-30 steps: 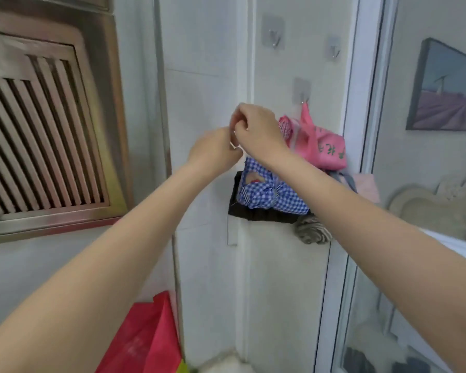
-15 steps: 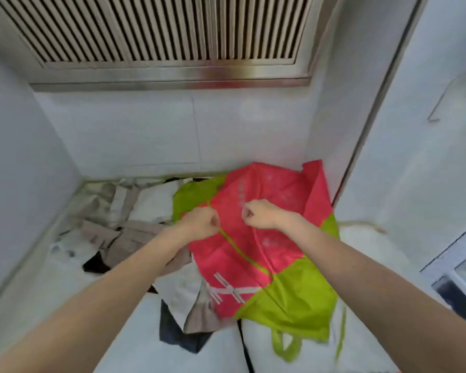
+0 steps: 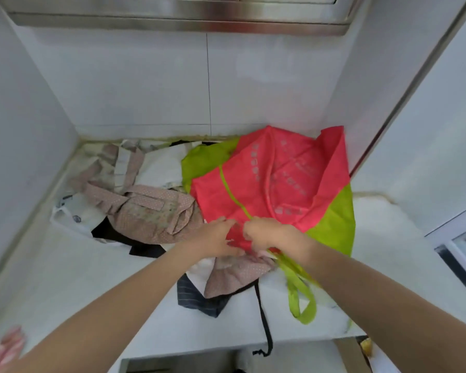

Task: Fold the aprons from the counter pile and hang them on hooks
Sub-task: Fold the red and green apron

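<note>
step: picking next apron off pile | red-and-lime thin fabric apron [image 3: 275, 184] centre-right on white bench [image 3: 65, 278], atop the pile | left hand [image 3: 215, 238], right hand [image 3: 269, 232] each grip pinching its near edge | next: lift clear, spread, fold, mind dangling lime strap [image 3: 299, 294]

Two bare forearms, no sleeves, watch or rings showing on left hand [image 3: 218, 239] or right hand [image 3: 271, 232]

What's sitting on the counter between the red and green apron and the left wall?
In the head view, a dusty-pink dotted apron lies crumpled there, over white cloth and a black piece, left of the red and green apron.
</note>
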The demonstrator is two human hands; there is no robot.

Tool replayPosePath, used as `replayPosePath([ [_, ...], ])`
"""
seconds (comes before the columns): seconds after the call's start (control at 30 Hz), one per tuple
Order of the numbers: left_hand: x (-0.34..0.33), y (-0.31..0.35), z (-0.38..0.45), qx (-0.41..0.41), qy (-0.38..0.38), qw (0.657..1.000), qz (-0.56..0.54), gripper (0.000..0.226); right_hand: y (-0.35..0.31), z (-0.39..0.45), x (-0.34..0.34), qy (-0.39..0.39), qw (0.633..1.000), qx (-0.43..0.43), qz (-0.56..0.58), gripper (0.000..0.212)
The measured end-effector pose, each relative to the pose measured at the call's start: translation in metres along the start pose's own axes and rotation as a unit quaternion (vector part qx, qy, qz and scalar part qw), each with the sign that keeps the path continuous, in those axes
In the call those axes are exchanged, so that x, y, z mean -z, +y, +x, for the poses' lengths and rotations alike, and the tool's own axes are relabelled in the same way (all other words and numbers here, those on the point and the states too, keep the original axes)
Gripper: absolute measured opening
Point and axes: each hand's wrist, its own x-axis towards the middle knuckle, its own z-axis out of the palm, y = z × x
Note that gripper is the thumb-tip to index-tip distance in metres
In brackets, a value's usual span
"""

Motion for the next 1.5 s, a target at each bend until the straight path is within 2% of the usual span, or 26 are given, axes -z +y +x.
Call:
replayPosePath([
  [0.07, 0.015, 0.014, 0.009, 0.011, 0.07, 0.997, -0.016, 0.034, 0.006, -0.002, 0.038, 0.022, 0.998, -0.014, 0.061, 0.023],
  [0.17, 0.059, 0.035, 0.016, 0.032, 0.159, 0.984, -0.078, 0.009, 0.019, -0.011, 0.085, 0.095, 0.977, -0.046, 0.183, 0.022],
  [0.23, 0.096, 0.049, 0.016, 0.018, 0.176, 0.978, -0.113, 0.017, 0.031, -0.024, 0.112, 0.164, 0.949, -0.081, 0.257, 0.019],
  [0.33, 0.137, 0.068, 0.013, 0.005, 0.183, 0.98, -0.083, 0.033, 0.04, -0.031, 0.134, 0.218, 0.919, -0.082, 0.318, 0.035],
  [0.5, 0.186, 0.08, 0.013, -0.012, 0.243, 0.969, 0.035, 0.017, 0.038, -0.04, 0.153, 0.246, 0.879, -0.075, 0.402, 0.048],
  [0.57, 0.205, 0.074, 0.007, -0.025, 0.231, 0.972, 0.037, 0.017, 0.044, -0.046, 0.147, 0.196, 0.843, -0.053, 0.497, 0.041],
  [0.6, 0.215, 0.07, 0.002, -0.036, 0.219, 0.974, 0.036, 0.014, 0.049, -0.05, 0.141, 0.138, 0.846, -0.045, 0.513, 0.034],
  [0.67, 0.24, 0.058, -0.013, -0.046, 0.198, 0.979, 0.024, 0.015, 0.05, -0.067, 0.133, -0.001, 0.894, -0.076, 0.442, 0.015],
  [0.7, 0.254, 0.053, -0.02, -0.041, 0.188, 0.981, 0.013, 0.017, 0.049, -0.075, 0.137, -0.039, 0.911, -0.113, 0.394, 0.011],
  [0.73, 0.267, 0.049, -0.026, -0.033, 0.187, 0.982, 0.008, 0.017, 0.047, -0.082, 0.146, -0.027, 0.924, -0.14, 0.354, 0.011],
  [0.77, 0.281, 0.046, -0.033, -0.027, 0.206, 0.978, 0.013, 0.014, 0.047, -0.089, 0.161, 0.04, 0.937, -0.175, 0.298, 0.008],
  [0.8, 0.295, 0.043, -0.04, -0.021, 0.243, 0.969, 0.027, 0.008, 0.049, -0.095, 0.182, 0.162, 0.938, -0.204, 0.227, 0.002],
  [0.83, 0.308, 0.042, -0.047, -0.009, 0.293, 0.955, 0.05, 0.005, 0.051, -0.103, 0.204, 0.337, 0.899, -0.224, 0.17, 0.011],
  [0.87, 0.32, 0.042, -0.058, 0.011, 0.347, 0.934, 0.079, 0.01, 0.053, -0.113, 0.229, 0.503, 0.824, -0.212, 0.151, 0.02],
  [0.9, 0.333, 0.043, -0.068, 0.027, 0.395, 0.912, 0.104, 0.013, 0.05, -0.128, 0.254, 0.626, 0.741, -0.177, 0.166, 0.027],
  [0.97, 0.357, 0.047, -0.088, 0.053, 0.46, 0.877, 0.132, 0.014, 0.046, -0.157, 0.3, 0.763, 0.606, -0.088, 0.207, 0.029],
  [1.03, 0.377, 0.054, -0.107, 0.089, 0.507, 0.838, 0.18, 0.017, 0.043, -0.179, 0.329, 0.826, 0.521, -0.044, 0.21, 0.021],
  [1.07, 0.383, 0.059, -0.114, 0.115, 0.515, 0.821, 0.219, 0.02, 0.04, -0.186, 0.337, 0.831, 0.521, -0.056, 0.189, 0.018],
  [1.1, 0.386, 0.064, -0.119, 0.141, 0.512, 0.808, 0.255, 0.023, 0.035, -0.191, 0.342, 0.817, 0.55, -0.084, 0.149, 0.016],
  [1.13, 0.388, 0.071, -0.126, 0.165, 0.5, 0.801, 0.284, 0.025, 0.028, -0.197, 0.343, 0.777, 0.612, -0.117, 0.093, 0.016],
  [1.17, 0.386, 0.076, -0.13, 0.188, 0.478, 0.804, 0.299, 0.025, 0.022, -0.199, 0.34, 0.704, 0.693, -0.144, 0.051, 0.018],
  [1.23, 0.378, 0.078, -0.136, 0.2, 0.435, 0.832, 0.278, 0.015, 0.011, -0.2, 0.325, 0.53, 0.826, -0.19, 0.027, 0.018],
  [1.3, 0.371, 0.071, -0.134, 0.192, 0.423, 0.865, 0.189, 0.011, 0.01, -0.2, 0.307, 0.389, 0.892, -0.221, 0.061, 0.012],
  [1.33, 0.367, 0.069, -0.135, 0.178, 0.429, 0.877, 0.126, 0.018, 0.013, -0.202, 0.299, 0.356, 0.899, -0.231, 0.103, 0.015],
  [1.4, 0.361, 0.076, -0.132, 0.141, 0.449, 0.883, -0.001, 0.016, 0.028, -0.209, 0.29, 0.351, 0.878, -0.253, 0.204, 0.026],
  [1.5, 0.355, 0.105, -0.129, 0.068, 0.487, 0.87, -0.038, 0.025, 0.047, -0.232, 0.28, 0.41, 0.793, -0.293, 0.343, 0.023],
])
